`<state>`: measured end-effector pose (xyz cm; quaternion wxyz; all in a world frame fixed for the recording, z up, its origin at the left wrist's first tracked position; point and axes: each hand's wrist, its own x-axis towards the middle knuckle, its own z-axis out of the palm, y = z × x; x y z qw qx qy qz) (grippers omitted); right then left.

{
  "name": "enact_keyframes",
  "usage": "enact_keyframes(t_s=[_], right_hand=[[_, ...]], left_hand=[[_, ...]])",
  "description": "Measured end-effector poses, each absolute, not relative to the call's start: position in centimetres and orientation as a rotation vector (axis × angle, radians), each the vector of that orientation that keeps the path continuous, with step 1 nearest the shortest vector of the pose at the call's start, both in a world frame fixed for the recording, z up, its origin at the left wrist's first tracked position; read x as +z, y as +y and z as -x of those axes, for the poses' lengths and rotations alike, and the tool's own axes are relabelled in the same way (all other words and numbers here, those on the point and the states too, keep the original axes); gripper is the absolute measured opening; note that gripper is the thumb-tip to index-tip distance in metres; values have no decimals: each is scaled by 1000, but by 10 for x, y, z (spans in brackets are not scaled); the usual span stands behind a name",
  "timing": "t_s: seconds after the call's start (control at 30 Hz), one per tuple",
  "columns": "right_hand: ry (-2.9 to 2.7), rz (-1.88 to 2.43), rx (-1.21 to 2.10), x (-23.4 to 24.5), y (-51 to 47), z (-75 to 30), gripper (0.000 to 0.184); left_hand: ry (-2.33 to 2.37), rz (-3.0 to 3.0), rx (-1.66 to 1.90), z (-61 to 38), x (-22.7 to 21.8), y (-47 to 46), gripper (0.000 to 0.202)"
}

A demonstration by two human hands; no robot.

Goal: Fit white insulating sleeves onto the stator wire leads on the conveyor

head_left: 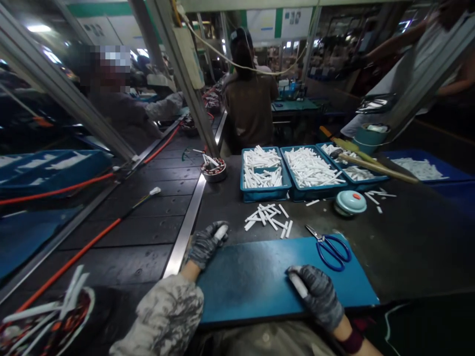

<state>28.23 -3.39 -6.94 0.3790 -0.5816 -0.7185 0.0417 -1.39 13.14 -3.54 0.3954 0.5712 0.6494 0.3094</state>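
Both my hands wear dark speckled gloves. My left hand (203, 243) is closed around a short white tube (221, 231) at the left corner of the blue mat (260, 282). Resting on the mat's front right part, my right hand (319, 294) is closed on another white tube (298, 285). A loose pile of white tubes (269, 216) lies on the dark table just beyond the mat. Blue-handled scissors (331, 245) lie on the mat's far right corner.
Three blue trays (265, 193) of white tubes stand behind the pile, beside a small teal lidded tin (350, 202). A conveyor belt (148, 217) with orange cables runs on the left, carrying a wound motor stator (213, 168). Other people work beyond.
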Motion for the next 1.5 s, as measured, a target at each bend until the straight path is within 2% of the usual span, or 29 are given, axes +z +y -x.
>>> enact_keyframes(t_s=[0.13, 0.2, 0.77, 1.2, 1.5], right_hand=[[-1844, 1504, 130, -70, -36, -283, 34], [-1856, 1512, 135, -70, -37, -283, 36], [-1824, 1478, 144, -71, -36, -282, 29], [-1804, 1478, 186, -75, -37, -284, 26], [-1838, 1515, 133, -75, -36, -284, 30]], left_hand=[[1703, -1677, 584, 9, -31, 135, 24], [1749, -1754, 504, 7, -28, 135, 20], [1829, -1812, 380, 5, -25, 135, 21], [1747, -1763, 488, 6, -27, 136, 21], [1738, -1783, 504, 7, -30, 136, 20]])
